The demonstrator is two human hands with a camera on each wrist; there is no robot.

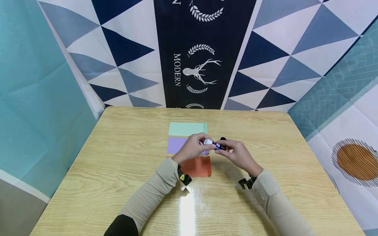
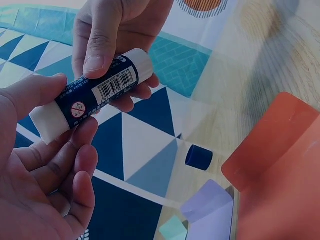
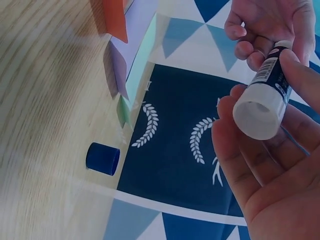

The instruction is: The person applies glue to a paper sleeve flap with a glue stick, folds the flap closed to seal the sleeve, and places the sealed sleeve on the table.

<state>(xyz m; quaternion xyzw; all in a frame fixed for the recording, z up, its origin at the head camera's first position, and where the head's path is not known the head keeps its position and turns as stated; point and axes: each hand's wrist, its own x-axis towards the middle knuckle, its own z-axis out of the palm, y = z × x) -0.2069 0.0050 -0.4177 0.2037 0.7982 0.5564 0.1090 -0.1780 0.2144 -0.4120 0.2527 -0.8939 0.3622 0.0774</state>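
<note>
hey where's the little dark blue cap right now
In the head view, the dark blue cap lies on the table, right of the purple paper and just beyond the right hand.

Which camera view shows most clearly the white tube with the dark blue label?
The left wrist view: there the tube appears large and side-on, its barcode facing the camera. The right wrist view shows it foreshortened, a white end foremost. The head view shows it only small, between the left hand and right hand.
</note>
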